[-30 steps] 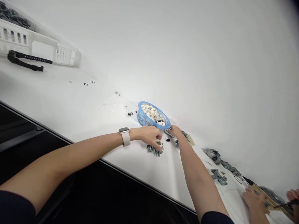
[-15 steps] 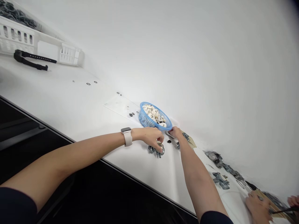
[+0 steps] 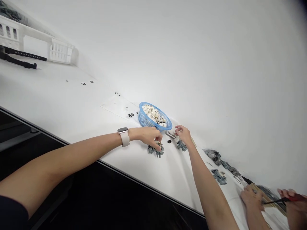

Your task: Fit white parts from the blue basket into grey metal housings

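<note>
My left hand [image 3: 150, 136], with a pale watch [image 3: 123, 136] on the wrist, rests on the white table, its fingers closed on a grey metal part [image 3: 156, 149]. My right hand [image 3: 183, 134] hovers just right of a blue basket [image 3: 144, 119] of small white pieces, fingers pinched together over a flat metal piece [image 3: 171, 134]; whether they hold anything I cannot make out. A small black bit [image 3: 169, 141] lies between my hands, and another grey metal part [image 3: 181, 146] sits under my right wrist.
Several grey metal parts [image 3: 217, 157] line the table to the right. Another person's hands [image 3: 254, 198] work at the far right with a thin tool [image 3: 275, 201]. Black rings [image 3: 130, 115] lie left of the basket. A white crate [image 3: 59, 52] and black straps [image 3: 19, 60] sit far left.
My right hand has lifted off the flat metal piece and drawn back slightly right. My left hand stays on the grey part. The view has shifted a little.
</note>
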`<move>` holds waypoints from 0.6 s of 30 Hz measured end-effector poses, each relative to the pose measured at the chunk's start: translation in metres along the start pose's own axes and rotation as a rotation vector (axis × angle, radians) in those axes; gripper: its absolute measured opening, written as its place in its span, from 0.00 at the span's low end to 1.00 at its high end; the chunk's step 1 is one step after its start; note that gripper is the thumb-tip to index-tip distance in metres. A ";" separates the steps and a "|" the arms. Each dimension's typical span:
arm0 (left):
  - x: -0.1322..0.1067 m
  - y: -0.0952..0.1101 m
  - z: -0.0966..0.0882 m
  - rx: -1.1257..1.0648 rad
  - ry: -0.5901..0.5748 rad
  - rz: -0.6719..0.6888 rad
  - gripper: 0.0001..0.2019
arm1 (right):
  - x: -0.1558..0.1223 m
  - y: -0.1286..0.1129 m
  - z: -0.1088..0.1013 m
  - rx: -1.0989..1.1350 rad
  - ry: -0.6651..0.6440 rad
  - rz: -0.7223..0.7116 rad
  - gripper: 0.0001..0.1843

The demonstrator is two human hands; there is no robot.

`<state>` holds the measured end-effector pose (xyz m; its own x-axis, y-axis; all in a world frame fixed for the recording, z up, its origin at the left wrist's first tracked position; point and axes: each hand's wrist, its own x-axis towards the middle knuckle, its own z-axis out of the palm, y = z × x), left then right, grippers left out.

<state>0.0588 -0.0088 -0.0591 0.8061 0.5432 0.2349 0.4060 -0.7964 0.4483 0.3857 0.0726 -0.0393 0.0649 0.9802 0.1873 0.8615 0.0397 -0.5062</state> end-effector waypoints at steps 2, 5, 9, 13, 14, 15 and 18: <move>0.002 -0.002 0.000 -0.012 -0.019 0.018 0.17 | -0.024 0.001 0.001 0.118 -0.050 -0.027 0.18; 0.006 -0.005 0.002 -0.031 -0.022 0.037 0.17 | -0.062 -0.001 0.017 0.292 -0.157 -0.088 0.18; 0.007 -0.008 0.005 -0.041 -0.012 0.041 0.16 | -0.098 -0.015 0.050 0.477 -0.204 -0.173 0.18; 0.005 -0.007 0.009 -0.033 -0.013 0.042 0.17 | -0.109 -0.033 0.063 0.599 -0.182 -0.235 0.18; 0.005 -0.007 0.010 -0.032 -0.010 0.044 0.17 | -0.110 -0.036 0.062 0.615 -0.178 -0.241 0.18; 0.004 -0.007 0.010 -0.031 -0.007 0.046 0.17 | -0.111 -0.039 0.062 0.625 -0.174 -0.244 0.18; 0.004 -0.008 0.012 -0.025 0.004 0.056 0.17 | -0.113 -0.045 0.059 0.631 -0.165 -0.242 0.17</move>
<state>0.0638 -0.0027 -0.0719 0.8257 0.4989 0.2633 0.3492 -0.8186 0.4559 0.3101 -0.0286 -0.0872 -0.2129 0.9442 0.2515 0.3812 0.3173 -0.8683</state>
